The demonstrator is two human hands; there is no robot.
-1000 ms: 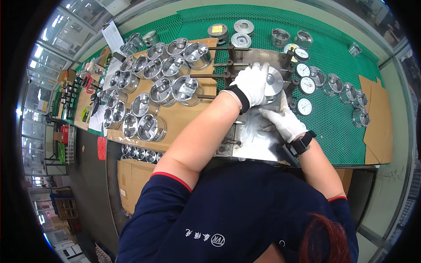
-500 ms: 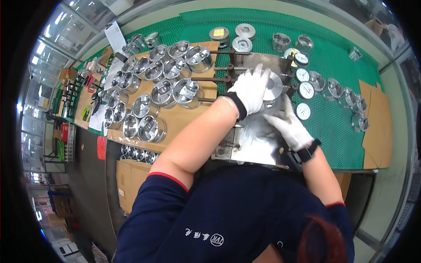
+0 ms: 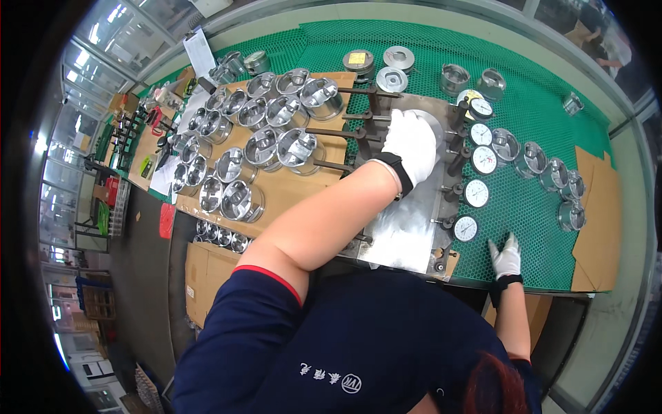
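1. The left hand point(image 3: 412, 141), in a white glove, has its fingers curled down over a round metal part point(image 3: 433, 124) on the steel plate point(image 3: 403, 228). They look clamped on its top, though the glove hides most of the part, so only its far right rim shows.
2. The right hand point(image 3: 505, 257), also gloved, rests on the green mat point(image 3: 531, 90) just right of the plate's near corner. Its fingers are spread apart and flat on the mesh, holding nothing.
3. The covered part sits at the far end of the plate, in the middle of the bench.
4. Along the plate's right edge stands a row of round dial gauges point(image 3: 476, 193) with white faces (running from far to near), each on a dark post.
5. Dark rods point(image 3: 331, 132) stick out from the plate's left edge toward the cardboard sheet point(image 3: 289, 193).
6. On that cardboard, left of the plate, lie many shiny pistons point(image 3: 298, 148) in rows, open ends tilted up.
7. Right of the gauges, more pistons point(image 3: 531, 157) stand on the mat in a curved line toward a second cardboard piece point(image 3: 600, 207) at the right end.
8. At the far side of the mat sit three flat metal discs point(image 3: 398, 56) and two further pistons point(image 3: 454, 77).
9. At the far left, beyond the bench, small tools and red items point(image 3: 114, 190) crowd a side shelf; they are too small to tell apart.
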